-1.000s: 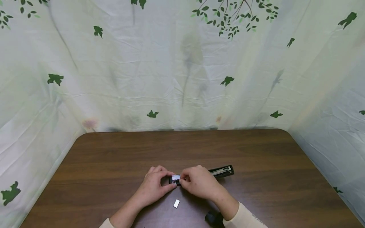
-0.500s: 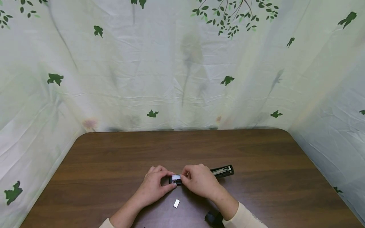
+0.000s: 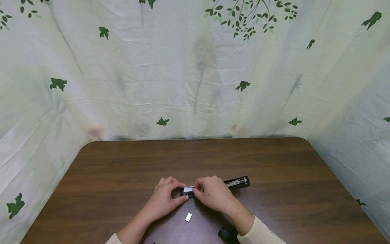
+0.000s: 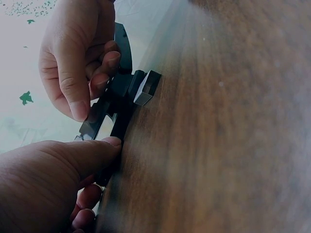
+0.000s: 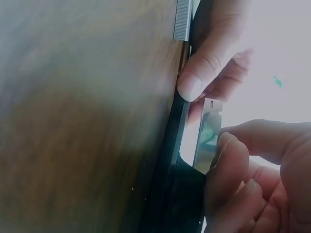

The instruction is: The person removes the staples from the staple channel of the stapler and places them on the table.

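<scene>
A black stapler (image 3: 237, 183) lies opened out flat on the brown table (image 3: 122, 169). My left hand (image 3: 181, 193) grips its left end between thumb and fingers. My right hand (image 3: 195, 190) pinches the shiny metal piece (image 3: 188, 190) at that same end. In the right wrist view, my fingers hold the metal piece (image 5: 209, 141) from below and the left thumb (image 5: 204, 73) presses beside it. The left wrist view shows the stapler (image 4: 121, 102) between both hands. A short staple strip (image 3: 188, 217) lies loose on the table just in front of the hands.
A dark object (image 3: 228, 234) sits at the table's near edge under my right forearm. A pale curtain (image 3: 195, 84) printed with green leaves and birds closes in the table at the back and on both sides.
The right hand has shifted very slightly up on the stapler's metal piece. The left hand, the stapler and the staple strip stay where they were.
</scene>
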`<state>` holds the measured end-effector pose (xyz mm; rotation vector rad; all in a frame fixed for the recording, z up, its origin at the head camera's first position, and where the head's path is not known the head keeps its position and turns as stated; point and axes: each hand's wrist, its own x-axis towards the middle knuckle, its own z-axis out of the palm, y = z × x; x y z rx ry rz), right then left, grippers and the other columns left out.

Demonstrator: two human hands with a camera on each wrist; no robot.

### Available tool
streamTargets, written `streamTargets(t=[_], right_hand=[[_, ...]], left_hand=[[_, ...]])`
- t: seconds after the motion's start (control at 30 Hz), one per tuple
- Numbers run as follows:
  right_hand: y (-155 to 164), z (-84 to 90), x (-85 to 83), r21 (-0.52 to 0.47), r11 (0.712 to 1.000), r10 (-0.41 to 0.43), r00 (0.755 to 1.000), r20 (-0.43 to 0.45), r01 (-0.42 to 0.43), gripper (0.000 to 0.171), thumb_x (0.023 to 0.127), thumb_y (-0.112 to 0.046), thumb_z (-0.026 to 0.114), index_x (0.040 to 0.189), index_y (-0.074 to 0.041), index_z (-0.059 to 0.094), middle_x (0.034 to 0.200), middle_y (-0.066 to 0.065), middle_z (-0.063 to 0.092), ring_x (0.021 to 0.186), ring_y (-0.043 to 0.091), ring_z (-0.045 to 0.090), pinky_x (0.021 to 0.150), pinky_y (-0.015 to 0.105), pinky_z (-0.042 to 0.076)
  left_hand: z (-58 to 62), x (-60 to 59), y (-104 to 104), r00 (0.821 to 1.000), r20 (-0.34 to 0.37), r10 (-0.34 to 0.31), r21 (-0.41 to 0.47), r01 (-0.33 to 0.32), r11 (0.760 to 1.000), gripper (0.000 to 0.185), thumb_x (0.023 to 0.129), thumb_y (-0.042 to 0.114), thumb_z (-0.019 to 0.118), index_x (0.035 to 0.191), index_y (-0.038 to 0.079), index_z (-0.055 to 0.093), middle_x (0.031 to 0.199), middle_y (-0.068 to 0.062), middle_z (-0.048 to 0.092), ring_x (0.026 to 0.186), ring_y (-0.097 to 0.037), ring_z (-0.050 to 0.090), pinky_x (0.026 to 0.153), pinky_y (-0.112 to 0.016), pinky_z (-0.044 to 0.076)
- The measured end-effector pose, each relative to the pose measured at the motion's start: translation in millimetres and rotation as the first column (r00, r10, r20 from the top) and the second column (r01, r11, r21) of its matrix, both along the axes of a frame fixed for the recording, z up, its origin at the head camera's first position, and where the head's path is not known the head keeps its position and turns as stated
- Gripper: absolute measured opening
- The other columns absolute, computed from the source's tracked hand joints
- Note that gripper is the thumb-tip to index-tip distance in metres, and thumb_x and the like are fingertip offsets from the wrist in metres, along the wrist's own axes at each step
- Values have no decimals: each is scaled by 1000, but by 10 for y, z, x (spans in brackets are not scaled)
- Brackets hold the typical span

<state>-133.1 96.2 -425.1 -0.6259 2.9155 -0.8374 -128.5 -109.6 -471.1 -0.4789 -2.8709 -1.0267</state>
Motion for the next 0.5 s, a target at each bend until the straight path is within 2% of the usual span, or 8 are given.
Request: streamTargets(t=[0.5], right_hand=[[-16, 0, 6, 1, 1000, 11, 1000, 10, -11, 8, 91, -20, 73, 83, -18, 75, 60, -15, 56, 50, -1, 46, 49, 20, 38]], left_hand=[[10, -1, 2, 1000, -8, -1, -7, 1, 1000, 29, 78, 30, 89, 105, 23, 78, 95, 14, 61, 94, -8, 49, 86, -33, 39]])
